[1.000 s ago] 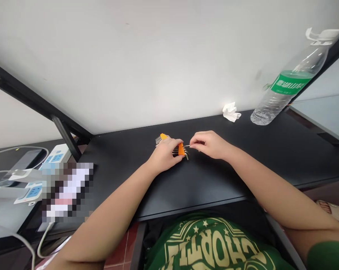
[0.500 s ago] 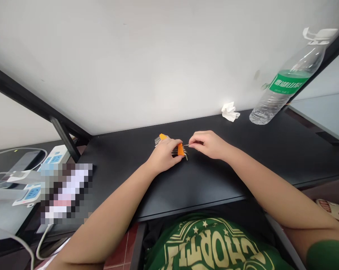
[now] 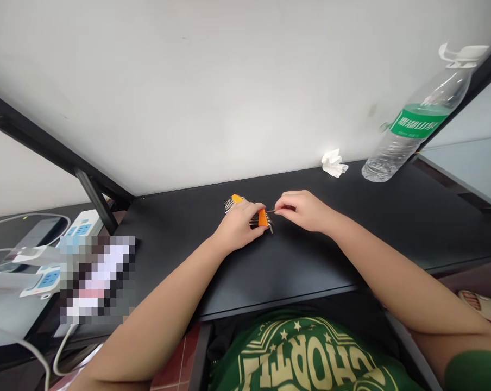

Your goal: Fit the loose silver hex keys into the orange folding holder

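Observation:
On the black desk point(image 3: 278, 266), my left hand point(image 3: 239, 224) is closed around an orange hex key holder point(image 3: 263, 218). Several metal hex keys run through it: thin straight ends stick out on the left, bent ends on the right beside my thumb and fingers. My fingers cover the middle of the holder. Just right of it, my right hand point(image 3: 296, 209) pinches one thin hex key point(image 3: 271, 211) between thumb and fingertips. That key's left end reaches the orange holder; its right end is hidden in my fingers.
A crumpled white tissue point(image 3: 334, 163) lies by the wall, with a large clear bottle point(image 3: 404, 130) standing to its right. At the left are a blurred phone point(image 3: 101, 277) with a cable and a white power strip point(image 3: 80, 228) with plugs. A black frame bar point(image 3: 45, 141) slopes down the left.
Hardly anything differs. The whole view has shifted very slightly, and both hands keep their hold at the orange holder.

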Available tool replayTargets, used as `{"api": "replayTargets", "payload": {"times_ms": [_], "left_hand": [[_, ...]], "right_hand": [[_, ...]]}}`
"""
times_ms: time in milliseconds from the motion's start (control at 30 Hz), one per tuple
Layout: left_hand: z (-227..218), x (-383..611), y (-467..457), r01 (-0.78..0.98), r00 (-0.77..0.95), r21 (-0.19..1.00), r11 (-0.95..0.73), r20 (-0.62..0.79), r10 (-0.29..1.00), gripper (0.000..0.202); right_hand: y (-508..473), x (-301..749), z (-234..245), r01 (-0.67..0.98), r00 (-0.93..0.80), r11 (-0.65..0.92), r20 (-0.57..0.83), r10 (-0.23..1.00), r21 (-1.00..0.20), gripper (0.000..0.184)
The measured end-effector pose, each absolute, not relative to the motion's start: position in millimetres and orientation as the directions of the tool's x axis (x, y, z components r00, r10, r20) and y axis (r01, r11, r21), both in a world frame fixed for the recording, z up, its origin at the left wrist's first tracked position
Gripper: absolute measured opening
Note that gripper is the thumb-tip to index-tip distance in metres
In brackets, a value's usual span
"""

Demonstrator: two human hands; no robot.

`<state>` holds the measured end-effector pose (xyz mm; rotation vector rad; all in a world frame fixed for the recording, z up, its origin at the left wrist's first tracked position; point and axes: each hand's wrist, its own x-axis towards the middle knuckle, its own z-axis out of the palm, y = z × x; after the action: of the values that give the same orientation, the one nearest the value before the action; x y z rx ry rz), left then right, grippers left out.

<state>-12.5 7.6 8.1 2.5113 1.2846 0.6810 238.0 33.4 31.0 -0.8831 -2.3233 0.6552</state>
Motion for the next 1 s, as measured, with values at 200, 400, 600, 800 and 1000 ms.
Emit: {"api": "replayTargets", "payload": {"times_ms": [200, 400, 600, 800, 1000], "left_hand": [[9.8, -10.3, 6.7, 0.683, 0.533, 0.393, -0.616, 0.309, 0.788, 0.04], [14.7, -6.7, 3.0, 0.625, 0.577, 0.376, -0.684, 0.366, 0.73, 0.035], [16.4, -3.6, -2.1, 0.572, 0.58, 0.441, -0.692, 0.379, 0.721, 0.038], [9.4, -9.6, 2.7, 0.619, 0.532, 0.428, -0.659, 0.389, 0.752, 0.045], [3.9, -12.1, 8.3, 0.652, 0.515, 0.434, -0.621, 0.347, 0.784, 0.047]], "right_hand": [[32.5, 235.7, 30.6, 0.405, -0.633, 0.643, 0.308, 0.71, -0.65, 0.014], [29.8, 227.4, 24.6, 0.232, -0.598, 0.371, 0.168, 0.783, -0.899, 0.01], [39.3, 227.5, 17.1, 0.303, -0.56, 0.311, 0.096, 0.823, -0.901, 0.037], [58.7, 246.9, 10.8, 0.745, -0.341, 0.355, 0.133, 0.93, -0.565, 0.031], [57.4, 231.3, -3.7, 0.869, -0.35, 0.358, 0.086, 0.933, -0.342, 0.023]]}}
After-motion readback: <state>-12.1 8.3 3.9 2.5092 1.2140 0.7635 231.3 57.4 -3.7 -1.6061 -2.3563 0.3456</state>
